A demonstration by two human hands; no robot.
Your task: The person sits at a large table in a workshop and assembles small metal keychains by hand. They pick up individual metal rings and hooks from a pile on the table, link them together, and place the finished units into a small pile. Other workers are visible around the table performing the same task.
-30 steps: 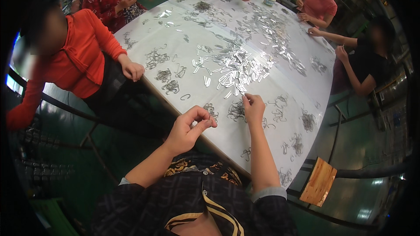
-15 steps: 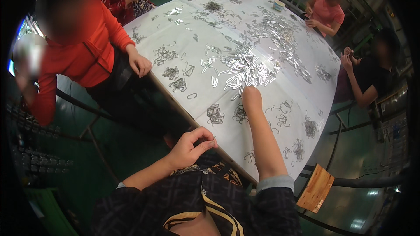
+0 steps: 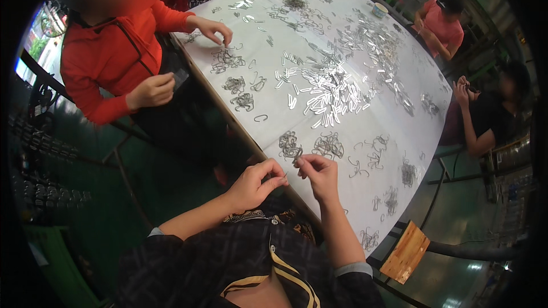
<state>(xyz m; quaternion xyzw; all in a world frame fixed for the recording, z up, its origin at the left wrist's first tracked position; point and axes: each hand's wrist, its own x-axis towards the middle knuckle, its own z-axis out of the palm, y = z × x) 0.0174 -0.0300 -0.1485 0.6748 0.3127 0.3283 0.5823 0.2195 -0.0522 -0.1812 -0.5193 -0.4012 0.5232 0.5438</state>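
My left hand and my right hand meet at the near edge of the white table. The left fingers pinch a small flat silver metal piece. The right fingers pinch a thin bent wire hook just above it. A tangle of dark wire hooks lies right behind my hands, with a second tangle beside it. Farther in, a large heap of shiny silver metal strips covers the table's middle.
A person in a red jacket sits at the left with a hand on wire hooks. Other people sit at the far right and back right. A wooden stool stands near my right elbow. A small cup sits far back.
My right hand has come back from the silver heap to the table's near edge with a wire hook. My left hand now meets it.
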